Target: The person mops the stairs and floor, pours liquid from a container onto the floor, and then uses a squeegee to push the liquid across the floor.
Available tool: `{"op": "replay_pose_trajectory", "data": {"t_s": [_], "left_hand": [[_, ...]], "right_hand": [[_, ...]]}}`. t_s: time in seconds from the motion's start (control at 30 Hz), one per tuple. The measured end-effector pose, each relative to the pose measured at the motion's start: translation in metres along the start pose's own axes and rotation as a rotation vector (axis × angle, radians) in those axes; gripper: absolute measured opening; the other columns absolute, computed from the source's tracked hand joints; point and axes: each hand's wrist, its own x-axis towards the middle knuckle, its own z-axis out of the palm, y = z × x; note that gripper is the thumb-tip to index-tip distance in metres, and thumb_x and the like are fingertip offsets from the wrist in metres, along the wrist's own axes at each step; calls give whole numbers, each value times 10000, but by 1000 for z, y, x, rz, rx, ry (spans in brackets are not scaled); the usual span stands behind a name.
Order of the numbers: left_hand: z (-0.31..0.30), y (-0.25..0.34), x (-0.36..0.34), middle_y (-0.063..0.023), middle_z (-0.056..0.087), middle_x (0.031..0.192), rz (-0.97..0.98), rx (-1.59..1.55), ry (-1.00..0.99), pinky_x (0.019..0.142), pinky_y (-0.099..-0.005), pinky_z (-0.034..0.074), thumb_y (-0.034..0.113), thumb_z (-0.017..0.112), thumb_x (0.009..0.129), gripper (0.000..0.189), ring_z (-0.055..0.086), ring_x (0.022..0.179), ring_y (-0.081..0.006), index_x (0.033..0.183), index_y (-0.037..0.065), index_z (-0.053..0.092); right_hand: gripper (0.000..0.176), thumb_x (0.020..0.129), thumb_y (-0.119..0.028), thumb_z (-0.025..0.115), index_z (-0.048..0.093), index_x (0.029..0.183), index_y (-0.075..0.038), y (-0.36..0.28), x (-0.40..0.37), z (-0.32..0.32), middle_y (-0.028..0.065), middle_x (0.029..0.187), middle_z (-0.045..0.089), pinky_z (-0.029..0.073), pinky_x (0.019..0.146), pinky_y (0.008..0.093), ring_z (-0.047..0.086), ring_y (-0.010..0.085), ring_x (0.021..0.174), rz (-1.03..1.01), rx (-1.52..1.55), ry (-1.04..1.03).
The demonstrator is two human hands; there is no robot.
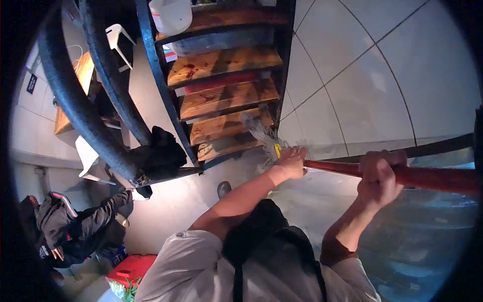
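- Left hand (292,162) and right hand (380,173), at 3 o'clock of it, each grip the red broom handle (427,177).
- Bristles (259,132) lie against a wooden stair tread (221,126) at 11 o'clock.
- Sweeping that tread seems in hand; the next move likely calls for a drawing stroke.

My broom handle (432,177): smooth, glossy red. Stair treads (224,64): varnished wood, worn patches. Stringer (161,83): dark painted metal.

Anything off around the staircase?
Black crumpled garment hangs bunched at the lower end of the black curved stair rail; worn wooden stair treads carry dark reddish stains. Left hand and right hand grip the red broom handle normally.
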Motion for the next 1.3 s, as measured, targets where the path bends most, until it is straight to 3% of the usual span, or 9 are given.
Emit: {"op": "replay_pose_trajectory", "data": {"t_s": [0.13, 0.33, 0.8, 0.9, 1.0, 1.03, 1.13, 1.23, 1.3], "left_hand": [[-53, -45, -21, -270, 509, 1248, -305, -141, -232, 993, -425, 412, 374, 693, 731, 771, 513, 1158, -400, 1312, -20, 377], [-142, -94, -19, -275, 564, 1180, -689, -171, 182, 937, -423, 442, 401, 697, 761, 835, 549, 1116, -391, 1325, -51, 279], [-389, -160, 43, -256, 611, 1107, -586, 344, 834, 869, -436, 485, 307, 675, 813, 735, 577, 1088, -389, 1369, 54, 267], [-438, -122, 51, -241, 594, 1143, -669, -22, 761, 919, -431, 468, 241, 687, 763, 723, 580, 1070, -391, 1337, 46, 293], [-482, -227, 91, -258, 607, 1110, -548, 190, 793, 699, -410, 552, 214, 661, 820, 818, 674, 829, -359, 1429, 36, 145], [-482, -177, 89, -240, 628, 1068, -733, 126, 747, 654, -393, 559, 239, 675, 818, 856, 684, 799, -327, 1461, 116, 123], [-503, -213, 104, -196, 632, 1096, -718, 92, 672, 678, -392, 561, 321, 673, 820, 696, 680, 846, -322, 1414, 245, 318], [-526, -303, 119, -192, 626, 1106, -463, 472, 779, 886, -430, 477, 377, 633, 823, 477, 598, 1027, -385, 1227, 144, 533], [-524, -296, 119, -171, 662, 951, -420, 485, 796, 721, -372, 497, 327, 622, 851, 351, 651, 856, -287, 1081, 64, 586]], "right_hand": [[153, 774, 17, 562, 426, 800, -49, 18, -25, -18, 24, 565, 418, 281, 371, 264, 349, 94, 409, 115, -5, 111], [162, 788, 2, 561, 413, 777, -65, 6, -46, -67, 13, 581, 415, 310, 372, 250, 382, 87, 420, 231, -23, 100], [201, 825, -55, 556, 389, 717, -86, 32, -63, -116, 4, 505, 374, 365, 396, 266, 355, 96, 388, 349, -40, 74], [186, 781, -1, 576, 419, 727, -84, 54, -50, -120, 15, 543, 441, 341, 397, 245, 426, 94, 433, 388, -62, 3], [170, 778, 12, 568, 426, 742, -76, 65, -41, -113, 15, 543, 435, 333, 387, 240, 424, 96, 427, 499, -32, 98], [142, 783, 19, 553, 442, 761, -67, 70, -40, -99, 20, 549, 433, 324, 375, 243, 412, 94, 423, 417, -107, 245], [117, 786, 14, 549, 459, 795, -59, 85, -30, -109, 31, 563, 445, 326, 375, 246, 410, 96, 431, 364, -148, 169], [103, 791, 13, 541, 461, 821, -43, 86, -29, -114, 38, 572, 457, 338, 392, 249, 417, 100, 443, 357, -224, 142], [101, 816, -14, 549, 455, 830, -45, 86, -30, -115, 31, 556, 440, 332, 390, 253, 398, 99, 431, 350, -240, 143]]}}
